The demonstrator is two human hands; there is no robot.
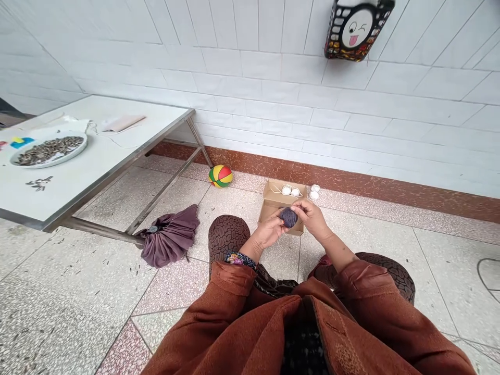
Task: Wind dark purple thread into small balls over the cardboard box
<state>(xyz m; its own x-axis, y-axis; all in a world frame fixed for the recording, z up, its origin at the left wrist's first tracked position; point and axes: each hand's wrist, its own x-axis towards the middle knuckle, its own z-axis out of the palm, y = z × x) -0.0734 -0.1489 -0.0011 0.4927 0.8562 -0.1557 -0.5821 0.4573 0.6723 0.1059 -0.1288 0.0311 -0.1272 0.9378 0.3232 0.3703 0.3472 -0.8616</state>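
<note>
A small ball of dark purple-grey yarn (288, 217) is held up between my two hands, over an open cardboard box (269, 208). My left hand (270, 230) grips the ball from its left and lower side. With thumb and fingers pinched at its upper right, my right hand (308, 216) touches the same ball; whether it has a strand or the ball itself I cannot make out. White yarn balls (286, 190) lie in the box's far part. More white balls (314, 195) rest on the floor just right of the box.
A low table (156, 117) at left bears a plate of sunflower seeds (50, 151). A purple folded cloth (172, 237) hangs by its leg. A striped ball (221, 176) lies near the wall. A black basket (357, 31) hangs on the wall; a cable (482, 276) lies at far right.
</note>
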